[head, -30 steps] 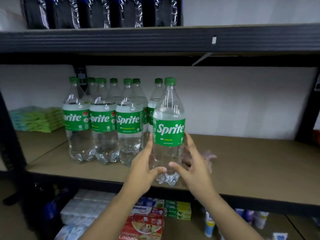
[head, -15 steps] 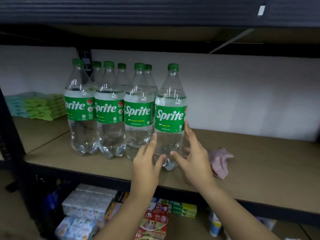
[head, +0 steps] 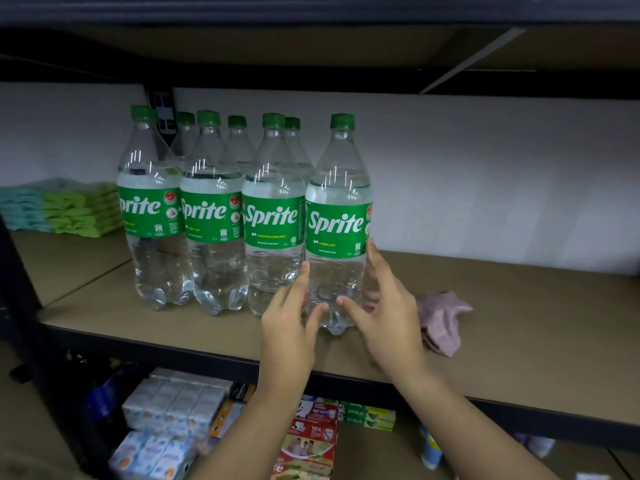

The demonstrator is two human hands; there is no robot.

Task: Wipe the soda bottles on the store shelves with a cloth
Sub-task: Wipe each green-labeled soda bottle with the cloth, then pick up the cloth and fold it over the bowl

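Observation:
Several clear Sprite bottles (head: 211, 216) with green caps and labels stand in rows on the tan shelf (head: 519, 327). The rightmost front bottle (head: 337, 226) stands upright at the end of the front row, touching its neighbour. My left hand (head: 287, 320) lies against its lower left side and my right hand (head: 388, 306) against its lower right side. Fingers of both hands are nearly straight, and the thumbs point at the bottle's base. A crumpled pink cloth (head: 441, 320) lies on the shelf just right of my right hand, held by neither hand.
Stacked green and blue packs (head: 69, 209) sit at the shelf's far left. The shelf below holds white boxes (head: 173, 410) and toothpaste cartons (head: 311, 431). A dark upper shelf hangs close above the bottle caps. Bare shelf board extends to the right of the cloth.
The rightmost bottle, held up in both hands a second ago, now stands on the shelf in the front row. Both hands have loosened around it, and the view has moved closer.

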